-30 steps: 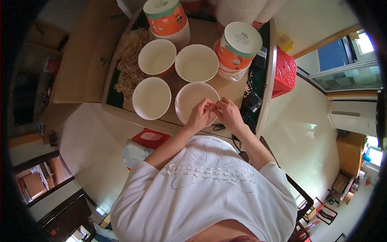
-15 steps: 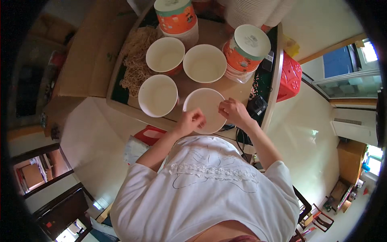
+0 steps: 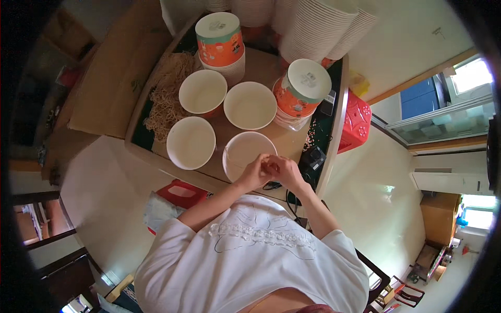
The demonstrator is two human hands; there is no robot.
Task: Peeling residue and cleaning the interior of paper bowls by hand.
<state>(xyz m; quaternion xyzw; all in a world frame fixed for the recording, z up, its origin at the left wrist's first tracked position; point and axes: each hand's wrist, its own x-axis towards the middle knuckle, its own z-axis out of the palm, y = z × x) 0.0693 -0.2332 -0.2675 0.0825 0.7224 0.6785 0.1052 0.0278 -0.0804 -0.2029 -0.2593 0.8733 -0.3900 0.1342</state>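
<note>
A wooden counter (image 3: 261,62) carries four open white bowls, two lidded orange tubs and a heap of dry noodles (image 3: 166,96). Left hand (image 3: 254,172) and right hand (image 3: 283,170) meet — fingers pinched together over the nearest bowl (image 3: 241,151) — whatever they hold is too small to tell.

Empty white paper bowl (image 3: 244,151), upright

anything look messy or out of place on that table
Yes: a loose heap of dry noodles lies bare on the table's left side beside the open paper bowls, not in any of them. Small dark bits are scattered near the right edge. The bowls themselves stand upright.
</note>
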